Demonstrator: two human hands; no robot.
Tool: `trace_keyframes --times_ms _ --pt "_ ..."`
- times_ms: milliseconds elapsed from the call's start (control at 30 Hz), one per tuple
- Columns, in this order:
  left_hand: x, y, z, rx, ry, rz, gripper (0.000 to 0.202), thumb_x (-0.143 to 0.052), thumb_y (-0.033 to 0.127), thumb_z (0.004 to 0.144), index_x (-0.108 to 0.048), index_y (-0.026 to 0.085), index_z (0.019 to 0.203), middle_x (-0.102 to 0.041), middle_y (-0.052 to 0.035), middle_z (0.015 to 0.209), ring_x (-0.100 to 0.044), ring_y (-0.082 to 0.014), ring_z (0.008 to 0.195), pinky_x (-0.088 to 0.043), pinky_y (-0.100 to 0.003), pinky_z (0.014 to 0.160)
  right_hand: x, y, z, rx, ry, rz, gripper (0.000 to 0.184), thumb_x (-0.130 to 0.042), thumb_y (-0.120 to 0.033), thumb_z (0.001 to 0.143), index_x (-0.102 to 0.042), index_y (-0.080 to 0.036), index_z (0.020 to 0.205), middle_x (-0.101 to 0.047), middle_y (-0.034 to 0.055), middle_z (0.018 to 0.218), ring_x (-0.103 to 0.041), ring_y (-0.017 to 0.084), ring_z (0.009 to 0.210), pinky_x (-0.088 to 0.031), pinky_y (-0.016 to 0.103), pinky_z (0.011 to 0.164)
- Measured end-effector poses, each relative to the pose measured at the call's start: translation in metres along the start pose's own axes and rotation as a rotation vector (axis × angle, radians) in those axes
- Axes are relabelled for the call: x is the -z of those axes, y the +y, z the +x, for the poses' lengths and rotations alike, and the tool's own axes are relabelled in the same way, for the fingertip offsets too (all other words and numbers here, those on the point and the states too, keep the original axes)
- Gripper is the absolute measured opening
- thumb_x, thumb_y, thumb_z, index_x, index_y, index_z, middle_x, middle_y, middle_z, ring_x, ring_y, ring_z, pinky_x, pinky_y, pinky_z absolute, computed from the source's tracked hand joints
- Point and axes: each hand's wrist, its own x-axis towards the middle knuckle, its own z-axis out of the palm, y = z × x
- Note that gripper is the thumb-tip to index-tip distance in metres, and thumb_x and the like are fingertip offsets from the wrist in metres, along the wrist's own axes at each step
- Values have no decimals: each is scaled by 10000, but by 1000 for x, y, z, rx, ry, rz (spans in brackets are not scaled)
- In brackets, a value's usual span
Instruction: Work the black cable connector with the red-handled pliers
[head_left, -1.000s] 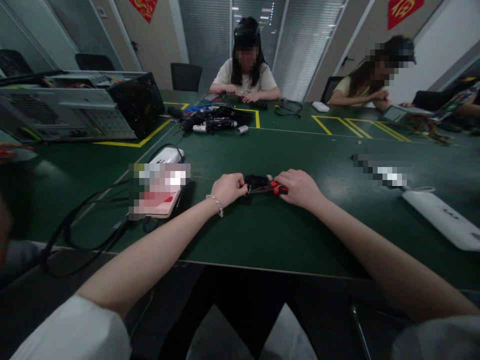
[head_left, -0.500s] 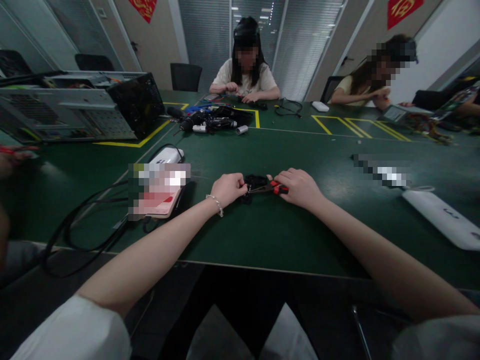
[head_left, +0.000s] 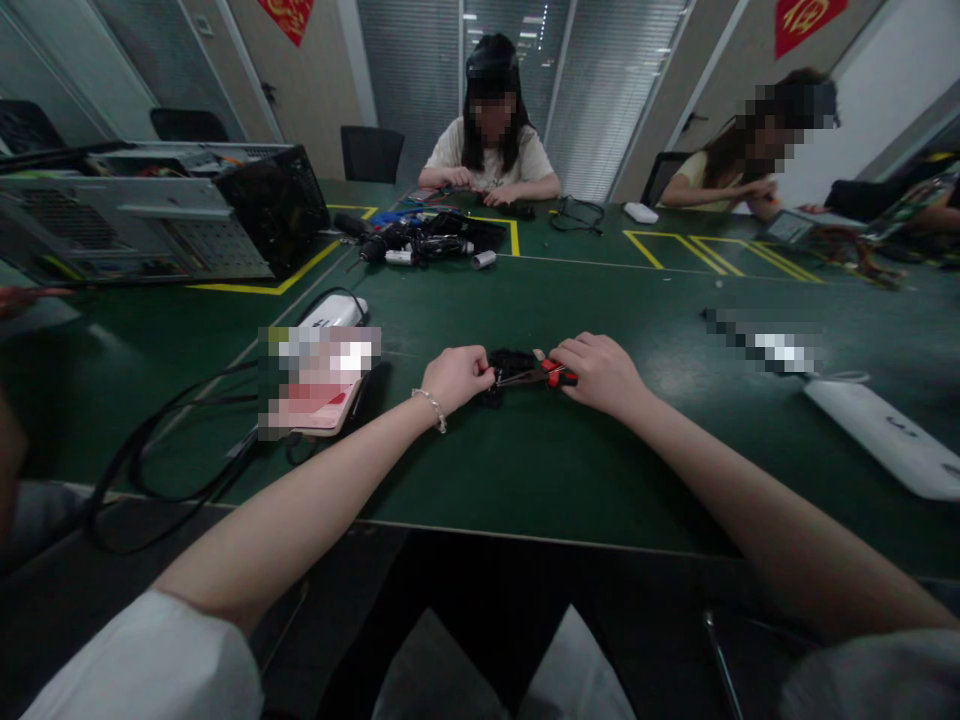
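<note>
My left hand (head_left: 456, 378) is closed in a fist on the green table (head_left: 525, 470), pinching a small black part (head_left: 511, 362) that lies between my hands. My right hand (head_left: 600, 373) is closed around the red handles of small pliers (head_left: 541, 374). The metal jaws of the pliers point left toward my left fingers and touch the black part. A bracelet sits on my left wrist. What exactly the black part is cannot be made out.
A pink phone or case (head_left: 319, 395) and black cables (head_left: 172, 430) lie to the left. White power strips (head_left: 881, 435) lie at the right. An open computer case (head_left: 157, 215) stands far left. Two other people sit across the table, with tools (head_left: 424, 243) in between.
Almost nothing has moved. My right hand and the pliers have shifted very slightly upward; my left hand stays in place.
</note>
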Motion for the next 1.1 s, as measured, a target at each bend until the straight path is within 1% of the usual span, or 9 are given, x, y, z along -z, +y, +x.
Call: trace_keyframes --times_ms 100,200,433,567,700,867,967,1100 --pt "1 0 0 -2 0 -4 154 -527 332 733 -568 190 690 -593 18 627 -514 -107 566 -297 -222 472 -4 -1 -1 -26 -19 55 312 -527 -258 706 -593 -133 985 -618 96 912 -482 209 781 -337 311 638" --pt "1 0 0 -5 -4 -13 160 -527 336 735 -563 188 685 -591 18 623 -516 -107 566 -297 -221 470 -7 -2 -1 -31 -23 87 310 -521 -252 712 -592 -145 993 -620 91 903 -487 204 764 -343 306 629" --pt "1 1 0 1 -9 -15 153 -532 330 737 -566 188 694 -594 18 629 -519 -105 566 -306 -222 475 1 -2 0 8 9 23 306 -500 -245 738 -591 -137 1010 -621 108 917 -481 218 782 -331 325 647" --pt "2 1 0 4 -15 -21 153 -528 330 738 -567 189 695 -591 20 627 -511 -101 554 -307 -219 475 5 -1 1 19 21 -15 277 -478 -242 755 -594 -135 983 -619 104 912 -477 216 784 -327 328 662" --pt "1 1 0 0 -12 -19 158 -530 335 736 -566 189 691 -585 21 616 -506 -100 549 -297 -219 469 4 -1 1 7 4 -21 263 -492 -250 742 -592 -131 954 -614 100 922 -474 217 795 -330 323 668" --pt "-2 -1 1 -5 11 -2 144 -539 322 733 -565 188 686 -585 19 621 -513 -105 570 -286 -225 468 -1 -2 -1 -21 -32 38 296 -524 -248 711 -586 -139 979 -614 91 903 -479 206 767 -330 309 641" --pt "-2 -1 1 -6 15 -6 142 -540 321 733 -567 189 688 -586 18 623 -515 -106 573 -285 -226 468 0 -2 -1 -7 -23 24 309 -526 -244 709 -588 -137 992 -614 95 909 -478 208 768 -330 312 645" --pt "-1 -1 1 3 9 -15 148 -543 331 732 -572 191 695 -596 15 633 -515 -108 573 -293 -227 474 6 -2 1 17 13 -26 270 -491 -251 746 -596 -136 966 -618 100 907 -474 214 777 -327 324 662"
